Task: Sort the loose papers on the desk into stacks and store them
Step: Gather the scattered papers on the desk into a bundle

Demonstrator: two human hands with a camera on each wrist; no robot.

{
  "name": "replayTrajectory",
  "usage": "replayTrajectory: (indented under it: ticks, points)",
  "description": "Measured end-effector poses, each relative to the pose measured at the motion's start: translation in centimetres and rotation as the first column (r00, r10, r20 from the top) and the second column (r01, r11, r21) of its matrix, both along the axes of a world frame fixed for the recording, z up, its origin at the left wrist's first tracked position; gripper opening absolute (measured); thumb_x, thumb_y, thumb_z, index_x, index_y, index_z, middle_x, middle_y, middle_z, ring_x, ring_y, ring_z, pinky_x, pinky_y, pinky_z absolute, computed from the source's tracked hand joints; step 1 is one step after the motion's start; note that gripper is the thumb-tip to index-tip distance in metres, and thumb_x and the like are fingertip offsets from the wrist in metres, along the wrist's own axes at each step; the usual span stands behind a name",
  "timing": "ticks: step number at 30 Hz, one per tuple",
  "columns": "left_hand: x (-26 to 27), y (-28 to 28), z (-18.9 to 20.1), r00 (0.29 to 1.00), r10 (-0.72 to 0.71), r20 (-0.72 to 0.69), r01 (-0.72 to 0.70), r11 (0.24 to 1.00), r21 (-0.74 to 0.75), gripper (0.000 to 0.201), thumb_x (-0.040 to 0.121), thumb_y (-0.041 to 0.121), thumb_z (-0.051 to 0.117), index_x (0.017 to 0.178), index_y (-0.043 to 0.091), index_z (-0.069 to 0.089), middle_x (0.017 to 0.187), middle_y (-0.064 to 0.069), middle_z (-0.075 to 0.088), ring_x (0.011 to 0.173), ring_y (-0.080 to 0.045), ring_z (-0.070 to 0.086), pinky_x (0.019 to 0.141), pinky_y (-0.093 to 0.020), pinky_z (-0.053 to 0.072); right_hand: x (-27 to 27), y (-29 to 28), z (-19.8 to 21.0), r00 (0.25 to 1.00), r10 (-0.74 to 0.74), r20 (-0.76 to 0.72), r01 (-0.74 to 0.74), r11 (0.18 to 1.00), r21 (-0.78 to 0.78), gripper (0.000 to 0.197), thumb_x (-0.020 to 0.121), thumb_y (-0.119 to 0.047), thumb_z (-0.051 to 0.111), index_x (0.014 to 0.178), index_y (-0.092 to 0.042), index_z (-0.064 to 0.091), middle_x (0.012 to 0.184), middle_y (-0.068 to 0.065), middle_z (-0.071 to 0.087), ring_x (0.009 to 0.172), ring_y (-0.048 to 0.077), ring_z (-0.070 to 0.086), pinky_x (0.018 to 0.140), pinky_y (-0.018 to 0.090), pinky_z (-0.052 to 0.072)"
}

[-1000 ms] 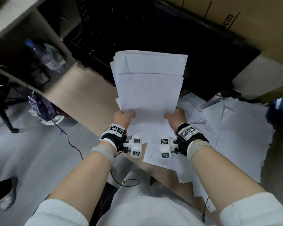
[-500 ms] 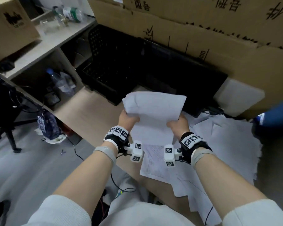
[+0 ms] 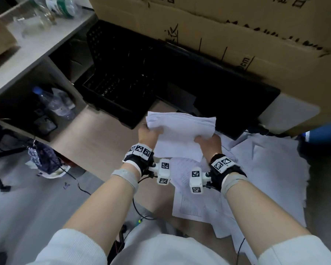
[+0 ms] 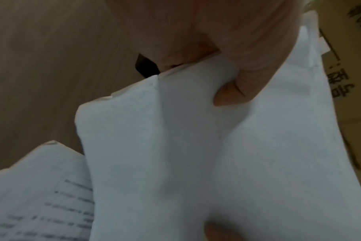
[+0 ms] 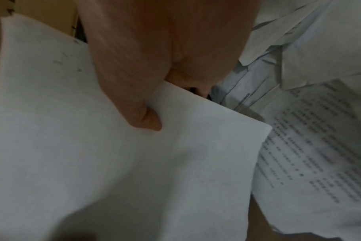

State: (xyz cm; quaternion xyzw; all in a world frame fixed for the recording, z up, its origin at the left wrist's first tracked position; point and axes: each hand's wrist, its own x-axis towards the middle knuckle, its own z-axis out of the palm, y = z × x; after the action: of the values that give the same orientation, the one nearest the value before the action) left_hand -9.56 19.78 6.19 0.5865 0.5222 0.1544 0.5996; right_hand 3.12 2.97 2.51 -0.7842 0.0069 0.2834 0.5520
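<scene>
Head view: a stack of white papers (image 3: 182, 134) is gripped by the left hand (image 3: 148, 135) at 9 o'clock and the right hand (image 3: 208, 143) at 3 o'clock.

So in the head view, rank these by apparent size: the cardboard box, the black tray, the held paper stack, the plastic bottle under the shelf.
1. cardboard box, though cut off by the frame
2. black tray
3. paper stack; nearer the camera, so true size is unsure
4. plastic bottle
</scene>
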Motion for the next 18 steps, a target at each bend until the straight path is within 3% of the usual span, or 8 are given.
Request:
replayTrajectory:
  ticks: [3, 5, 7, 9, 11, 13, 16, 18]
  points:
    - [-0.1, 1.3, -0.3, 0.994, -0.083, -0.072, 0.079, 0.996, -0.051, 0.028, 0.082, -0.006, 0.063, 0.106, 0.010, 0.059, 0.081, -0.002, 0.061, 0.075, -0.024, 0.062, 0.051, -0.023, 0.045, 0.0, 1.0, -0.7, 1.000, 0.025, -0.009, -0.025, 0.999, -0.035, 0.026, 0.073, -0.010, 0.073, 0.098, -0.003, 0.069, 0.090, 0.005, 0.073, 0.079, 0.022, 0.068, 0.070, 0.029, 0.051]
    - [-0.5, 1.8, -2.0, 0.954, -0.244, -0.175, 0.230, 0.969, -0.094, 0.021, 0.085, 0.003, 0.069, 0.101, 0.012, 0.059, 0.087, -0.009, 0.065, 0.083, -0.033, 0.063, 0.062, -0.031, 0.051, -0.5, 0.8, -1.7, 0.996, 0.068, -0.062, -0.074, 0.992, -0.100, 0.028, 0.076, -0.010, 0.078, 0.102, -0.002, 0.071, 0.097, 0.005, 0.073, 0.089, 0.023, 0.068, 0.076, 0.029, 0.050]
    - [-0.5, 2.0, -4.1, 0.908, -0.360, -0.214, 0.337, 0.932, -0.135, 0.026, 0.085, 0.019, 0.077, 0.104, 0.007, 0.064, 0.102, -0.014, 0.071, 0.091, -0.032, 0.067, 0.075, -0.037, 0.056, -0.9, 0.4, -2.5, 0.993, 0.074, -0.093, -0.088, 0.984, -0.155, 0.024, 0.081, -0.018, 0.079, 0.101, -0.006, 0.071, 0.096, 0.003, 0.071, 0.090, 0.022, 0.067, 0.081, 0.030, 0.050]
    - [0.3, 2.0, -5.1, 0.890, -0.401, -0.217, 0.381, 0.915, -0.130, 0.032, 0.084, 0.030, 0.079, 0.103, 0.008, 0.064, 0.100, -0.009, 0.069, 0.086, -0.027, 0.066, 0.074, -0.034, 0.056, -1.0, 0.0, -2.7, 0.997, 0.024, -0.069, -0.035, 0.988, -0.153, 0.024, 0.084, -0.024, 0.077, 0.100, -0.007, 0.071, 0.095, 0.005, 0.071, 0.094, 0.023, 0.068, 0.086, 0.033, 0.052]
    - [1.5, 1.7, -5.3, 0.911, -0.377, -0.168, 0.354, 0.923, -0.151, 0.049, 0.077, 0.041, 0.084, 0.109, 0.008, 0.066, 0.103, -0.007, 0.069, 0.091, -0.026, 0.068, 0.083, -0.037, 0.056, -0.9, -0.5, -2.1, 1.000, -0.004, -0.004, 0.003, 0.991, -0.131, 0.020, 0.087, -0.027, 0.075, 0.098, -0.010, 0.070, 0.095, 0.004, 0.072, 0.094, 0.022, 0.068, 0.089, 0.034, 0.052]
    - [2.8, 1.0, -5.5, 0.921, -0.369, -0.126, 0.344, 0.921, -0.184, 0.069, 0.065, 0.049, 0.090, 0.115, 0.006, 0.067, 0.108, -0.007, 0.071, 0.095, -0.026, 0.070, 0.088, -0.039, 0.057, -0.7, -1.4, -1.3, 0.999, -0.037, 0.018, 0.038, 0.995, -0.091, 0.012, 0.087, -0.026, 0.074, 0.093, -0.017, 0.068, 0.093, 0.001, 0.072, 0.092, 0.020, 0.068, 0.087, 0.031, 0.051]
    - [4.6, -1.7, -6.7, 0.902, -0.424, -0.075, 0.385, 0.873, -0.299, 0.065, 0.058, 0.041, 0.094, 0.109, 0.007, 0.071, 0.102, -0.009, 0.076, 0.091, -0.028, 0.073, 0.087, -0.045, 0.059, -0.3, -4.2, -0.3, 0.994, -0.109, -0.013, 0.108, 0.991, -0.075, 0.011, 0.085, -0.014, 0.076, 0.089, -0.016, 0.066, 0.083, -0.005, 0.068, 0.078, 0.011, 0.066, 0.073, 0.021, 0.049]
    - [5.5, -4.3, -7.1, 0.884, -0.467, -0.038, 0.427, 0.836, -0.344, 0.058, 0.062, 0.035, 0.094, 0.109, 0.009, 0.072, 0.104, -0.009, 0.076, 0.094, -0.029, 0.073, 0.090, -0.049, 0.058, 0.2, -6.9, -0.8, 0.992, -0.118, -0.045, 0.111, 0.984, -0.140, 0.013, 0.083, 0.002, 0.069, 0.086, -0.010, 0.064, 0.078, 0.001, 0.064, 0.073, 0.018, 0.060, 0.065, 0.022, 0.045]
